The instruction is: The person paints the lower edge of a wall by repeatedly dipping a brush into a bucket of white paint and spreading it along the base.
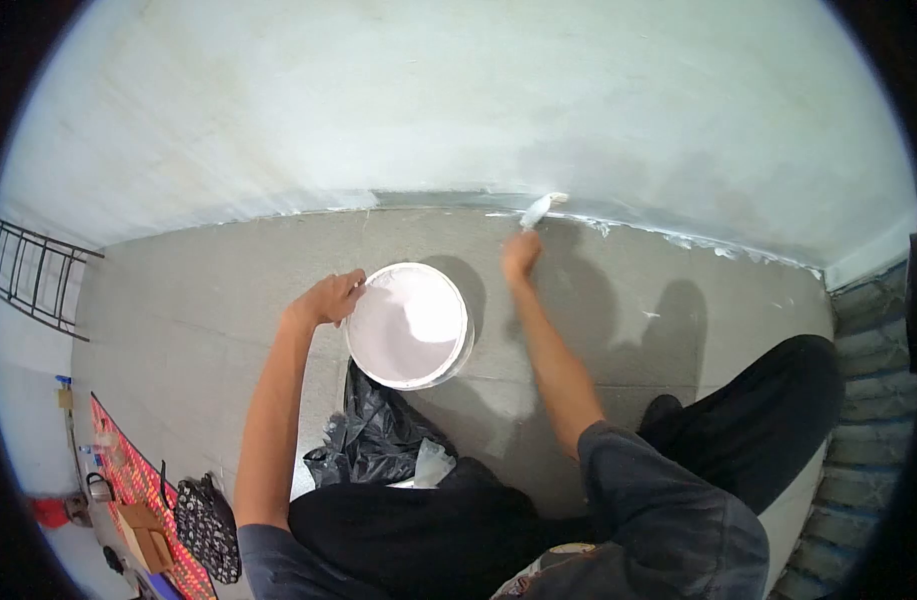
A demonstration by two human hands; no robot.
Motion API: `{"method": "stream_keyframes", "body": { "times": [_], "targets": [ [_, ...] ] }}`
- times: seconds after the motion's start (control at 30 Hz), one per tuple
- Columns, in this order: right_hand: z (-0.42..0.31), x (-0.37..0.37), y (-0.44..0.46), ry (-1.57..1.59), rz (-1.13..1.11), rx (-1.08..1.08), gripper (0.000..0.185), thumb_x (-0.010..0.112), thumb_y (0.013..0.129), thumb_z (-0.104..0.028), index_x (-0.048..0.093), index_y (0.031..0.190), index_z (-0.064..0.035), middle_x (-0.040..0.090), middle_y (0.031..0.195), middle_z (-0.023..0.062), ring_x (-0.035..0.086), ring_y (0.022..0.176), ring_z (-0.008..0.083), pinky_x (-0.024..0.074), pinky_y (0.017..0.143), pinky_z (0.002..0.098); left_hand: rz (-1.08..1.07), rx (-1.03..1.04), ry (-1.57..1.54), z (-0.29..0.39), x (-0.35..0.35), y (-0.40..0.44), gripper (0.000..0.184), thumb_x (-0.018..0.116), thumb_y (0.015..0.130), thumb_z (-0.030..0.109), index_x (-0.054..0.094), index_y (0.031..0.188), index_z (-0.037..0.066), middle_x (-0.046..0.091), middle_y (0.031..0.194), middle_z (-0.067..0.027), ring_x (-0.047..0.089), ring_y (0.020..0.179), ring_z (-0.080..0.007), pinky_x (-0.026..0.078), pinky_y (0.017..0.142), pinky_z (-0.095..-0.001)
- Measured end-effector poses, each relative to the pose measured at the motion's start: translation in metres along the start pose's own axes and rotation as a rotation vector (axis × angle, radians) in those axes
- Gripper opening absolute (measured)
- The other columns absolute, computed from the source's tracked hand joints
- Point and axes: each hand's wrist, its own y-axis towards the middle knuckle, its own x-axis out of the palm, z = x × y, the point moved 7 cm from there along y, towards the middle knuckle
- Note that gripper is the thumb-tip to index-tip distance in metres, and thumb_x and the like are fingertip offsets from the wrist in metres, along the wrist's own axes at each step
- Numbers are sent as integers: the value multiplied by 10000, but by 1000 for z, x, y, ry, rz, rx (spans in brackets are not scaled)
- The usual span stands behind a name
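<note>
Here's the white bucket point(410, 384), standing on the grey floor point(178, 330), and everything sits around it. Beyond it and off to its right, ragged white smears point(683, 241) run along the foot of the wall point(458, 100) towards the corner; that stretch looks coated, I'd judge. Straight beyond the bucket, though, a dull grey band point(448, 199) lines the wall's base, and that looks like the part left over. Partway along, I'd call it, though whether the band is bare or merely wet, I can't tell.

Now the tool: a small brush point(543, 208), white at the head, beyond the bucket and to its right, up at the wall's foot; contact is too small to confirm. The right grip point(521, 255) is closed in a fist round its near end, so the head juts out past the knuckles on the wall side, well apart from the bucket. And the left grip point(330, 298)? Curled onto the bucket's left rim, steadying it by the look of things. Just on the bucket's near side, a crumpled black bag point(383, 430).
</note>
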Motion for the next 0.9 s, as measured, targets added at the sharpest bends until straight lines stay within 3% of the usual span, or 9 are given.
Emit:
{"method": "stream_keyframes", "body": {
  "times": [0.1, 0.27, 0.37, 0.5, 0.6, 0.9],
  "targets": [
    [-41, 23, -29, -15, -81, 5, 184, 520, 835, -87, 586, 814, 84, 615, 788, 262, 616, 809, 403, 463, 671, 451, -69, -59, -54, -10, 2, -5, 232, 380, 925, 213, 473, 1011, 18, 610, 657, -181, 596, 497, -268, 475, 604, -400],
    [-49, 79, -64, -114, -211, 1, 190, 522, 831, -87, 599, 829, 86, 618, 834, 266, 605, 865, 410, 467, 701, 458, -122, -56, -151, -27, 8, -15, 223, 401, 921, 216, 461, 986, 11, 611, 683, -151, 583, 503, -226, 454, 586, -365],
    [-70, 116, -85, -161, -423, -99, 188, 520, 831, -92, 603, 843, 76, 617, 850, 264, 598, 866, 418, 467, 713, 468, -155, -77, -206, -39, 10, -24, 217, 415, 914, 213, 457, 981, 12, 614, 698, -137, 577, 508, -206, 445, 581, -349],
    [-126, 170, -108, -196, -634, -562, 203, 489, 844, -100, 612, 866, 61, 607, 879, 280, 600, 849, 416, 466, 698, 485, -186, -105, -306, -57, 11, -33, 243, 456, 909, 246, 449, 985, 15, 611, 739, -132, 557, 501, -173, 439, 572, -330],
    [-145, 197, -97, -337, -725, -668, 220, 482, 851, -119, 605, 840, 63, 601, 859, 282, 600, 827, 418, 462, 678, 492, -154, -153, -363, -64, 11, -38, 252, 487, 896, 266, 452, 978, 30, 606, 724, -114, 547, 499, -168, 432, 572, -327],
    [-96, 118, -32, -495, -604, -696, 197, 503, 828, -138, 609, 830, 28, 599, 811, 272, 593, 791, 420, 454, 656, 489, -164, -146, -420, -76, 18, -32, 250, 502, 895, 280, 444, 964, 46, 584, 723, -101, 535, 498, -160, 423, 562, -324]
  ]
}}
